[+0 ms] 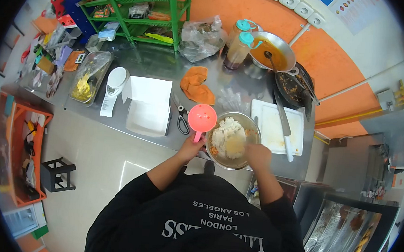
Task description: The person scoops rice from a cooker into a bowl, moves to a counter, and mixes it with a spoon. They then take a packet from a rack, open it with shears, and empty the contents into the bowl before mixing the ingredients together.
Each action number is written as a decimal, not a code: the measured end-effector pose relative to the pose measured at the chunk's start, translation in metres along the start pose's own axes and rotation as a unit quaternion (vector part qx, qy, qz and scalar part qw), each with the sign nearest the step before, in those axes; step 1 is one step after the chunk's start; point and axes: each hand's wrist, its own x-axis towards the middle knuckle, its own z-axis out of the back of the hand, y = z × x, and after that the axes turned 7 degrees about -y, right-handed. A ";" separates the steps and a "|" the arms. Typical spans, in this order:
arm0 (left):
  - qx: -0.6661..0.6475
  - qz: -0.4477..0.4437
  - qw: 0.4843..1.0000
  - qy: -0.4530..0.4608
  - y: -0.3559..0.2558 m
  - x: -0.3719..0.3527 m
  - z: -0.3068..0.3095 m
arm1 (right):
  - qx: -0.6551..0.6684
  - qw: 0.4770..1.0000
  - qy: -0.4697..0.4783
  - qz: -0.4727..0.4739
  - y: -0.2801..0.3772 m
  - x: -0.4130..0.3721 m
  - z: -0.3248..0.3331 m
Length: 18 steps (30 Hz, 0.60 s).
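Observation:
My left hand (191,148) is closed round the handle of a pink plastic scoop (202,117), held beside the metal bowl's left rim. A few orange specks show inside the scoop, which is otherwise bare. White rice (227,129) fills much of the metal bowl (227,167), and orange bits show at its edges. Over the bowl's right side, my right hand (259,156) is closed on a tan utensil (236,144), blurred by motion, whose head is in the rice. Its exact kind cannot be made out.
Right of the bowl, a knife (283,117) lies on a white cutting board (268,130). Scissors (182,121), an open white box (149,115), a kitchen scale (114,89) and an orange cloth (198,84) lie leftward. Behind stand bottles (237,53) and a pan of orange sauce (289,55).

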 end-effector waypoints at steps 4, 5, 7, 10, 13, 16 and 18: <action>0.009 -0.011 1.000 -0.002 0.003 0.001 -0.001 | -0.026 0.994 -0.010 -0.106 -0.019 -0.009 0.031; 0.010 -0.010 1.000 -0.001 0.004 0.002 -0.001 | -0.049 0.992 0.000 -0.119 -0.021 -0.008 0.030; 0.016 -0.030 0.999 0.000 0.006 0.003 -0.001 | -0.017 0.994 -0.009 -0.105 -0.023 0.008 -0.004; 0.006 -0.045 0.999 0.000 0.003 0.004 -0.001 | -0.010 0.995 0.002 -0.099 -0.011 0.016 0.004; 0.010 -0.042 0.999 -0.011 0.000 0.001 -0.001 | -0.045 0.991 0.014 -0.122 -0.009 0.009 0.033; 0.009 -0.052 0.999 0.005 0.003 0.002 0.000 | -0.005 0.993 -0.031 -0.117 -0.021 0.011 0.032; 0.013 -0.048 0.999 0.004 0.004 0.002 0.000 | 0.050 0.992 -0.067 -0.098 -0.022 0.016 0.012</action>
